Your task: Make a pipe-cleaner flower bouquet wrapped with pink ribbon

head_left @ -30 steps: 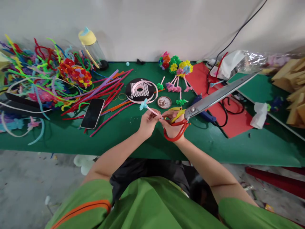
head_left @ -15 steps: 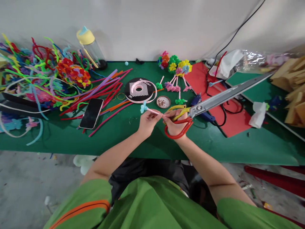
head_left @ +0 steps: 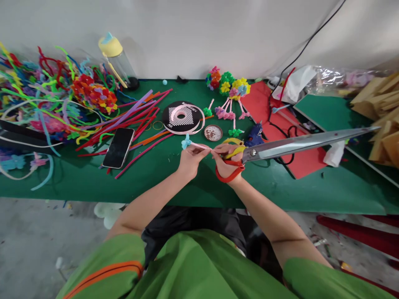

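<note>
Flower (head_left: 186, 142) juts left, stem (head_left: 200, 145) roughly parallel to the desk's (head_left: 156, 182) front edge; left fingers (head_left: 202, 155), nearer the bloom, and right fingers (head_left: 218, 158), scissors (head_left: 311, 144) looped on, pinch it.

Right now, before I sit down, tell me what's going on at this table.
A person at a green table holds a light-blue flower by its pink stem in the left-hand grip; the right-hand grip meets it at the stem's other end. Large scissors are also in the right-hand grip, blades pointing off to the right. Beyond both grips are a black reel with pink ribbon and a cluster of colourful flowers; a phone lies to the person's left.
</note>
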Motion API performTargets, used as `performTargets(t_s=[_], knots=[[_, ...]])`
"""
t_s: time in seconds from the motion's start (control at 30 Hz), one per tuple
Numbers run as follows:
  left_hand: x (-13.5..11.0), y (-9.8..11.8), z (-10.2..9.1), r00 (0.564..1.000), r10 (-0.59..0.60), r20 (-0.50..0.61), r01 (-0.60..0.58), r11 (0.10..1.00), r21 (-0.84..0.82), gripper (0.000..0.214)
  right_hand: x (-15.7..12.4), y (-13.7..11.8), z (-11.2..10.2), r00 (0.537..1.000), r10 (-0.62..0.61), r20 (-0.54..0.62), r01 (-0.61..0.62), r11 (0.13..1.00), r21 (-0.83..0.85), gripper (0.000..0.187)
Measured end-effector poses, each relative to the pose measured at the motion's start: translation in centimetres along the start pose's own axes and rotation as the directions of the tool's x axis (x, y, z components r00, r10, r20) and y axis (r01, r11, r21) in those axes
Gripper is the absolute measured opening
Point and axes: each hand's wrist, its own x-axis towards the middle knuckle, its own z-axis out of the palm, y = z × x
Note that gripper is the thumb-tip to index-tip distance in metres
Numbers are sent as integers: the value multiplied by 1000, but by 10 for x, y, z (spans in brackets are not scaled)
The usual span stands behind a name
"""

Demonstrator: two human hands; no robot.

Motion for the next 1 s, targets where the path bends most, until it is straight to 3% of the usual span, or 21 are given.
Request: performTargets(t_s=[0.2, 0.53, 0.67, 0.8, 0.9, 1.0], knots=[[0, 1, -1, 994, 106, 37, -109, 990, 86, 28, -3, 9, -1, 999, 42, 11, -42, 999, -8, 24], [1, -1, -3, 995, 87, 52, -91, 994, 66, 22, -5, 15, -5, 997, 47, 53, -44, 997, -60, 24], [1, -1, -5, 989, 112, 99, -123, 986, 111, 19, -3, 9, -7, 999, 37, 28, -37, 999, -2, 26], [1, -3, -5, 987, 131, 89, -141, 982, 122, 21, 1, 1, -6, 991, 130, 18, -131, 985, 109, 33], [1, -5, -6, 977, 188, 97, -202, 967, 157, 21, 3, -3, -4, 990, 143, 17, -143, 968, 208, 40], [-1, -7, -6, 960, 252, 119, -269, 948, 168, 20, 4, -4, -4, 992, 122, 15, -122, 973, 197, 43]])
